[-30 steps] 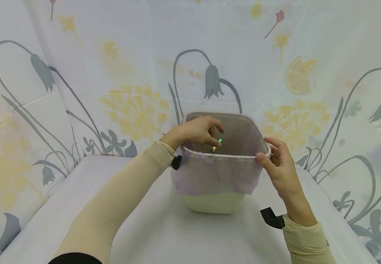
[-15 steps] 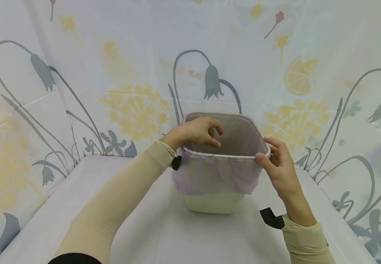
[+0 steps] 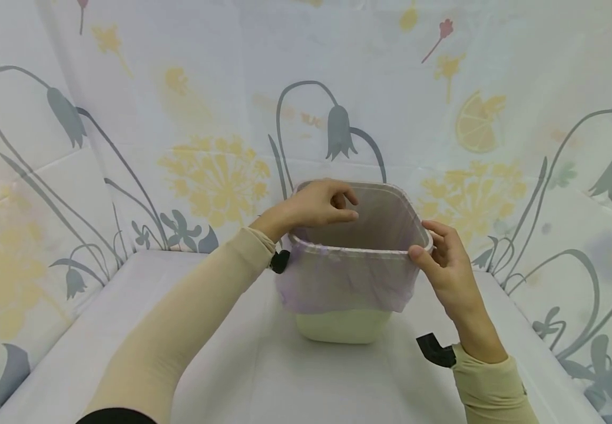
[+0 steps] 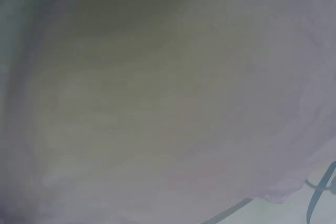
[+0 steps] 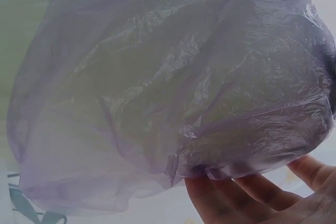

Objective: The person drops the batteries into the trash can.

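A pale green trash can (image 3: 343,327) stands upright on the table in the head view. Its lilac plastic bag (image 3: 353,282) lines the inside and hangs folded over the rim. Over the left part of the opening is my left hand (image 3: 320,206), fingers loosely bent, thumb pointing right, nothing visible in it. My right hand (image 3: 447,265) grips the right corner of the rim between thumb and fingers. Up close in the right wrist view, its fingers (image 5: 212,198) touch the crinkled bag (image 5: 142,77). The left wrist view is filled with blurred, bag-covered wall. The can's bottom inside is hidden.
A white cloth covers the table (image 3: 295,383). Behind and at both sides hangs a white curtain (image 3: 205,76) printed with grey and yellow flowers. Black straps (image 3: 437,351) show at the cuffs of the beige sleeves (image 3: 199,306).
A shiny green and gold piece at my left fingertips dropped out of sight into the trash can. The left hand then rose slightly. My right hand stays on the rim.
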### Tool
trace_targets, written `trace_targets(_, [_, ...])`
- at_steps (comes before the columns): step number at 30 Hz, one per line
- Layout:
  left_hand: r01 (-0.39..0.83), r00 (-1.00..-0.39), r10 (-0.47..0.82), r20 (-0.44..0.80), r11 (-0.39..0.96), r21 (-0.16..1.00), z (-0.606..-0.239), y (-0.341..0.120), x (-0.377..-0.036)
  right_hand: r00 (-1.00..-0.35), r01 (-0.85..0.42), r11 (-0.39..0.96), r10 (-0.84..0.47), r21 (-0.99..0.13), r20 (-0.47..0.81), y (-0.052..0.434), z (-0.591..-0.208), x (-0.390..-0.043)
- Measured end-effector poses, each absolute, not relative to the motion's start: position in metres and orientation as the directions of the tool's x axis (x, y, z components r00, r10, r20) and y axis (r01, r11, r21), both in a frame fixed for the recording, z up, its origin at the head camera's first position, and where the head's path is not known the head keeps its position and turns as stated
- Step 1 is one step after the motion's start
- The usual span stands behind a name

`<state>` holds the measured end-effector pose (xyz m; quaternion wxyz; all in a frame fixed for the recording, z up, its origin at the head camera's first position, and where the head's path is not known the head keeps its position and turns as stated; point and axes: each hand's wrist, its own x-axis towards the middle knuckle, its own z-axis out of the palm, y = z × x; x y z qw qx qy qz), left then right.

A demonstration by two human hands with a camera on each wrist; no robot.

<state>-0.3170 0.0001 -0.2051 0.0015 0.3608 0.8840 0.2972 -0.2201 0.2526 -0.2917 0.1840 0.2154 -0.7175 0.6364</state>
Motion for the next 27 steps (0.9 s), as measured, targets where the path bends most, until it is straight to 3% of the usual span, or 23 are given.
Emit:
trace_targets(8, [0.707, -0.69, 0.599, 0.408, 0.437, 0.556, -0.206, -0.014, -0.309, -0.846, -0.533, 0.15, -0.067, -0.833, 0.529, 0.253, -0.293, -0.219])
trace_targets(17, [0.727, -0.686, 0.422, 0.594, 0.363, 0.582, -0.224, -0.064, -0.29, -0.86, -0.506, 0.201, -0.046, -0.838, 0.508, 0.263, -0.292, -0.215])
trace_targets(21, [0.713, -0.701, 0.361, 0.615, 0.387, 0.584, -0.241, -0.088, -0.283, -0.86, -0.499, 0.253, -0.031, -0.829, 0.509, 0.267, -0.292, -0.213])
trace_targets(27, [0.648, -0.761, 0.374, 0.53, 0.482, 0.59, -0.283, -0.121, -0.27, -0.862, -0.496, 0.301, -0.063, -0.814, 0.502, 0.274, -0.295, -0.212])
